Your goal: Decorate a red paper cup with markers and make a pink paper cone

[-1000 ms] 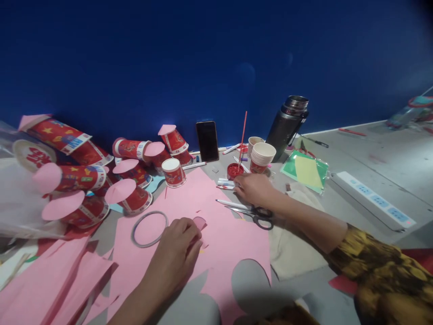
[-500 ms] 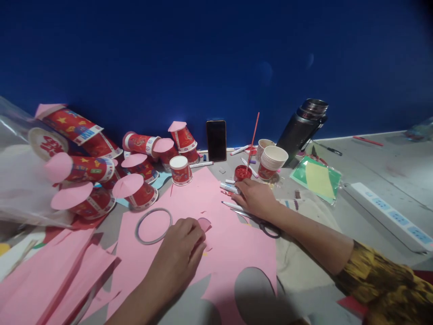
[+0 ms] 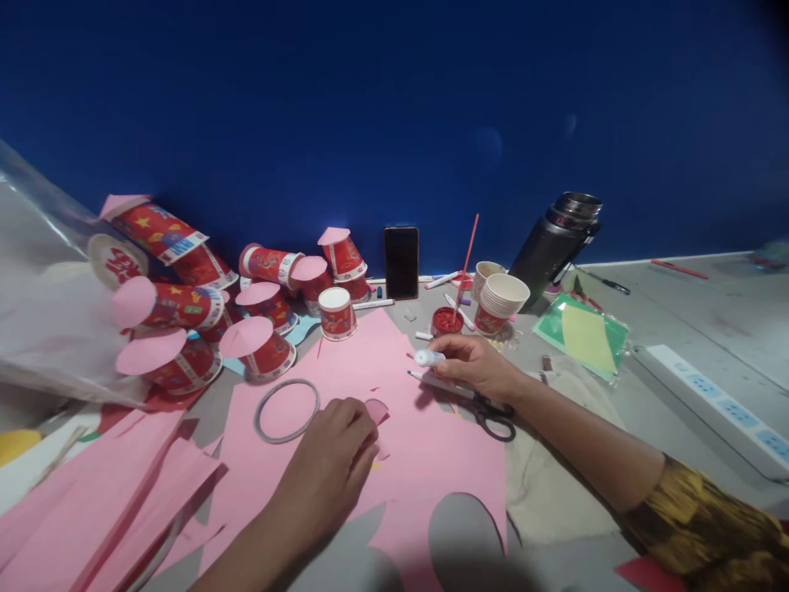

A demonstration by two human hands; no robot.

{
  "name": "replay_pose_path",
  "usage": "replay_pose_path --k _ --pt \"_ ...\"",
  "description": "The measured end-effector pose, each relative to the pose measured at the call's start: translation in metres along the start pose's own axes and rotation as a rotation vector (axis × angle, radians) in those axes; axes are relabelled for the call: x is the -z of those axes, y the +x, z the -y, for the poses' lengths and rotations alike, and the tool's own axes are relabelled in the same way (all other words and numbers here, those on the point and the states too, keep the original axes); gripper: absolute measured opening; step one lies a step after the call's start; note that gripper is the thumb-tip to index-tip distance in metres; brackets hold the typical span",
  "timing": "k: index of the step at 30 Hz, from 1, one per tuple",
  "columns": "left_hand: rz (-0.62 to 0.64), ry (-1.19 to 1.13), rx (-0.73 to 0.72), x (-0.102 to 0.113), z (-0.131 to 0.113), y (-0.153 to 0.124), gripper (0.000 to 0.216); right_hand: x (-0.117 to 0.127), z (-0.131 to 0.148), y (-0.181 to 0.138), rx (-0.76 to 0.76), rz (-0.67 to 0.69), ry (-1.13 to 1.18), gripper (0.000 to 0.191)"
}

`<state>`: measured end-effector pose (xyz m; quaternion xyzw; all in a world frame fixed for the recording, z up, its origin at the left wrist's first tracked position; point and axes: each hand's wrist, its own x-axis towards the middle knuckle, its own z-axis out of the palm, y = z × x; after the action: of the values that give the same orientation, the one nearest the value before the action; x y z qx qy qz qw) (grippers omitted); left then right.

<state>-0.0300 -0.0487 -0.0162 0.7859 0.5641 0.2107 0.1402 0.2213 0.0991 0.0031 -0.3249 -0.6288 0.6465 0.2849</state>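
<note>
My left hand (image 3: 342,440) rests on the pink paper sheet (image 3: 345,362), fingers curled and pressed together on a small pink paper piece (image 3: 377,409) that shows past the fingertips. The thumb and fingers of my right hand (image 3: 477,362) pinch a small white-capped tube (image 3: 430,358), raised a little above the sheet. Below that hand lie a white marker (image 3: 431,380) and black-handled scissors (image 3: 498,423), partly covered. A grey ring (image 3: 287,382) lies on the sheet left of my left hand. One upright red paper cup (image 3: 338,319) stands behind it.
Several red cups with pink paper cones (image 3: 256,345) pile up at the left. A phone (image 3: 401,263) leans on the blue wall. At the right are a pot of red paint (image 3: 447,321), stacked paper cups (image 3: 502,300), an open black flask (image 3: 558,242) and a power strip (image 3: 715,403).
My right hand has picked up the white-capped tube from among the markers and brought it slightly nearer me. My left hand stays on the small paper piece. The view has shifted a little.
</note>
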Motion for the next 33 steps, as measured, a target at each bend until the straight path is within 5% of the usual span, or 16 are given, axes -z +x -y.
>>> replay_pose_path --k 7,19,26,33 --pt "0.014 -0.003 -0.01 0.001 0.001 0.001 0.021 0.002 -0.006 0.002 -0.01 0.03 0.132 0.048" --pt "0.004 -0.072 0.097 0.007 -0.005 0.002 0.008 -0.022 0.036 -0.017 -0.07 -0.06 -0.169 0.031" --pt "-0.219 -0.607 0.314 0.013 -0.019 0.002 0.031 -0.048 0.016 -0.023 0.021 -0.086 -0.217 0.03" --pt "-0.262 -0.945 0.322 0.004 -0.022 0.001 0.013 -0.054 0.003 -0.027 0.027 -0.053 -0.312 0.025"
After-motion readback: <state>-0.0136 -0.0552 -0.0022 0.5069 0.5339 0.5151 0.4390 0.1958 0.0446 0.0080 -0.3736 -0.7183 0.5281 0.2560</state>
